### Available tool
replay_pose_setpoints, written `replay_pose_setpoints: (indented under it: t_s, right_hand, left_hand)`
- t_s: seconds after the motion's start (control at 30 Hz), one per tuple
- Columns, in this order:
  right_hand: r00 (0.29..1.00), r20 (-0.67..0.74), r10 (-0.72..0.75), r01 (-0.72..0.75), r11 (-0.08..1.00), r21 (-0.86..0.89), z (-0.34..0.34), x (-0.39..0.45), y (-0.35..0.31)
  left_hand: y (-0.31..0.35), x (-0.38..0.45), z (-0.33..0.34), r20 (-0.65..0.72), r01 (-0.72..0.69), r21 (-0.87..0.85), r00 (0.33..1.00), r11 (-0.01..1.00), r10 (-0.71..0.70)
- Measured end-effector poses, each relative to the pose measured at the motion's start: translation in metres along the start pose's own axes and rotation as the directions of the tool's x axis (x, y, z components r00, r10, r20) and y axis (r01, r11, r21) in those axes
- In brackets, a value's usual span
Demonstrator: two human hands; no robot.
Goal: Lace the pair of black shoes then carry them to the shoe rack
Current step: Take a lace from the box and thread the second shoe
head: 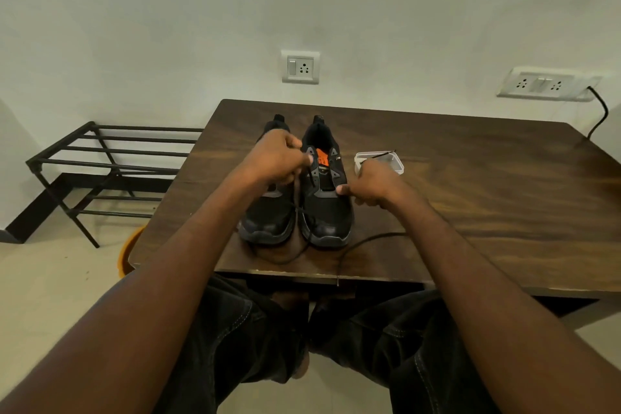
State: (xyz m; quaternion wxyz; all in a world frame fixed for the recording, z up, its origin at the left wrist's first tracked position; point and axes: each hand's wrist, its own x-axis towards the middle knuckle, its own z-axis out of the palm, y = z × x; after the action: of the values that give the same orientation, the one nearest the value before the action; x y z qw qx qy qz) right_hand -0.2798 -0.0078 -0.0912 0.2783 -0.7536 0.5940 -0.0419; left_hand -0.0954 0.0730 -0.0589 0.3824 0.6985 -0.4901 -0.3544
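A person sits at a dark wooden table (470, 178) with a pair of black shoes side by side near its front edge, toes toward the sitter. The left hand (280, 158) is closed in a pinch over the eyelets between the two shoes, apparently holding one end of a black lace (297, 198) that runs down between them. The right hand (369, 186) is curled at the outer side of the right shoe (327, 212), thumb pressed at a lower eyelet; whether it grips lace cannot be told. More lace trails over the table's front edge. The left shoe (268, 215) seems not yet laced. Lacing looks to be at an early stage; next, the lace end likely needs threading through the next eyelet up. A clear plastic container (386, 160) sits just beyond the right hand, and the shoe rack (111, 161) stands left of the table.
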Motion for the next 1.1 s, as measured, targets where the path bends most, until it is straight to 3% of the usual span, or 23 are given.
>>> replay_pose_setpoints:
  t_s: [0.07,0.13,0.27,0.47,0.67,0.77,0.87,0.97,1.03,1.1]
  right_hand:
    - [0.995,0.102,0.004,-0.022,0.985,0.170,-0.010,-0.010,-0.002]
    - [0.991,0.117,-0.066,0.011,0.910,0.414,-0.020,-0.021,-0.011]
    - [0.961,-0.122,-0.247,0.255,0.628,0.735,-0.038,-0.047,-0.037]
    - [0.853,-0.417,-0.314,0.516,0.383,0.766,-0.054,-0.066,-0.049]
    - [0.724,-0.582,-0.371,0.689,0.337,0.642,-0.061,-0.076,-0.048]
    - [0.692,-0.617,-0.375,0.722,0.369,0.585,-0.062,-0.073,-0.046]
    - [0.757,-0.554,-0.347,0.649,0.498,0.575,-0.056,-0.061,-0.038]
    - [0.851,-0.441,-0.285,0.485,0.746,0.456,-0.036,-0.043,-0.021]
    - [0.903,-0.342,-0.261,0.359,0.895,0.265,-0.019,-0.027,-0.009]
    - [0.955,-0.218,-0.201,0.225,0.970,0.093,-0.002,-0.013,0.004]
  left_hand:
    - [0.009,-0.004,-0.007,0.011,-0.062,-0.212,0.998,0.975,0.066]
    - [0.020,-0.008,-0.010,-0.028,-0.171,-0.361,0.985,0.917,0.173]
    - [0.041,-0.017,-0.011,-0.178,-0.387,-0.455,0.922,0.802,0.344]
    - [0.067,-0.033,-0.021,-0.303,-0.519,-0.599,0.852,0.610,0.427]
    - [0.077,-0.040,-0.033,-0.393,-0.714,-0.367,0.700,0.597,0.596]
    - [0.080,-0.041,-0.033,-0.461,-0.756,-0.301,0.649,0.582,0.605]
    - [0.078,-0.039,-0.032,-0.506,-0.668,-0.427,0.735,0.610,0.451]
    - [0.066,-0.036,-0.035,-0.492,-0.527,-0.498,0.826,0.689,0.276]
    - [0.053,-0.028,-0.035,-0.493,-0.410,-0.278,0.837,0.869,0.237]
    - [0.038,-0.020,-0.031,-0.434,-0.271,0.087,0.856,0.959,0.281]
